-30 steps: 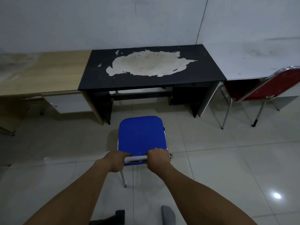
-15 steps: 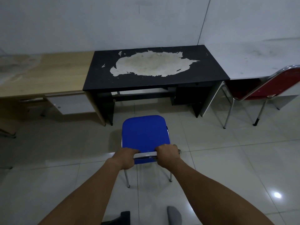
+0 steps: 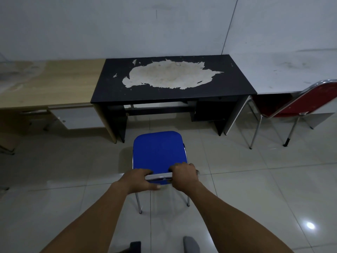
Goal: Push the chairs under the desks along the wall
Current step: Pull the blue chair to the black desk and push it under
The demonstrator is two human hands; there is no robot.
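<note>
A blue chair (image 3: pixel 158 150) with chrome legs stands on the tiled floor, facing a black desk (image 3: pixel 113 84) whose top has a large worn pale patch. The seat's front edge sits a short way before the desk's opening. My left hand (image 3: pixel 139 179) and my right hand (image 3: pixel 184 175) both grip the chrome top bar of the chair's backrest, side by side. The backrest itself is mostly hidden by my hands.
A light wooden desk (image 3: pixel 45 83) adjoins the black one on the left, a white desk (image 3: pixel 284 73) on the right. A red chair (image 3: pixel 308 101) is partly tucked under the white desk. My feet show at the bottom edge. The wall runs behind the desks.
The blue chair has slid forward toward the black desk with both my hands on its backrest bar. I have stepped closer, and the desks look nearer.
</note>
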